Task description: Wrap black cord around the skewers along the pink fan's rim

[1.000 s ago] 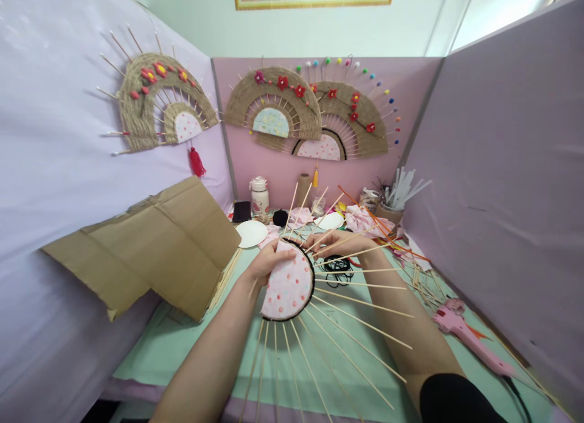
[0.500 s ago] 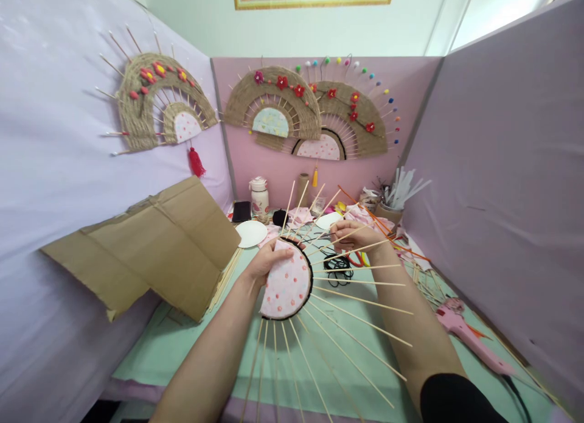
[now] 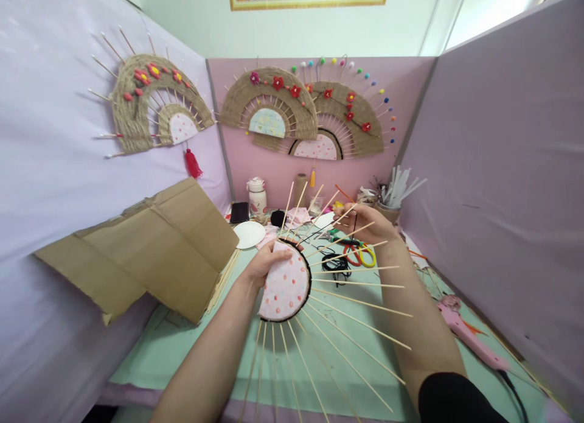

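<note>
The left hand (image 3: 264, 266) gripped a pink fabric disc (image 3: 285, 286) ringed with sticks (image 3: 360, 301); the right hand (image 3: 365, 225) pulled black cord (image 3: 314, 233) farther back.

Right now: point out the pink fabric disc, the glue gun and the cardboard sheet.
pink fabric disc (image 3: 285, 287), head view, middle of the dotted fabric.
glue gun (image 3: 469, 336), head view, on its pink body.
cardboard sheet (image 3: 150, 246), head view, middle of the flat face.

cardboard (image 3: 150, 246) left, glue gun (image 3: 469, 338) right

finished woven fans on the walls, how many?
3. One fan on the left wall, two on the back wall: left fan, and right fan overlapping it. None seem hidden.
</note>
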The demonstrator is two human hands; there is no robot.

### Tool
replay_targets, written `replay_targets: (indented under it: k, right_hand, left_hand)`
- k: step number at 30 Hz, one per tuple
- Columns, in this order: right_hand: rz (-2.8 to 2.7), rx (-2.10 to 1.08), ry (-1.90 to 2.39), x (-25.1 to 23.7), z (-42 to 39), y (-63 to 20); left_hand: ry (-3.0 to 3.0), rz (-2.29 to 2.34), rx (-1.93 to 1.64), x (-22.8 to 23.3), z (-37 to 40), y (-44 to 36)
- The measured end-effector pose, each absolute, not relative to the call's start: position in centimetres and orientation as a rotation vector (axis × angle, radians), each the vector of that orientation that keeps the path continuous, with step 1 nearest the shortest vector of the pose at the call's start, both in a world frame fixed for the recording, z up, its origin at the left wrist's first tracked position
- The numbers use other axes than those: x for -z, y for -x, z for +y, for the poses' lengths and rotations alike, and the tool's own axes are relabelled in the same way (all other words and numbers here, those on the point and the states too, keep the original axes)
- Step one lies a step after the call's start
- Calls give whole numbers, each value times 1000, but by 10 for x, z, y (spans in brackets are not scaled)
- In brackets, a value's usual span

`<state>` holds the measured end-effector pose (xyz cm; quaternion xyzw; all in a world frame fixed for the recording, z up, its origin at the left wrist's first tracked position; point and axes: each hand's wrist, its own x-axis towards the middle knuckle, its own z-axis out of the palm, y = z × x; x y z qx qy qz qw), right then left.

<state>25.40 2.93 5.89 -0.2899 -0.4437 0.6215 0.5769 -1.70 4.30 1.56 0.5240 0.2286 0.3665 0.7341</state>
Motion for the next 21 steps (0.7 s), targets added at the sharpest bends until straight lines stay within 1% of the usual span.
replay_targets:
  k: [6, 16, 21]
  right_hand:
    - [-1090, -1523, 721, -58, 34, -257]
    - [-1011, -1140, 607, -80, 19, -250]
    - [-1060, -1113, 574, -82, 15, -248]
  left_hand:
    - [-1144, 559, -816, -15, 43, 17]
    - [-1168, 612, -769, -15, 43, 15]
    - [-1147, 635, -781, -14, 44, 15]
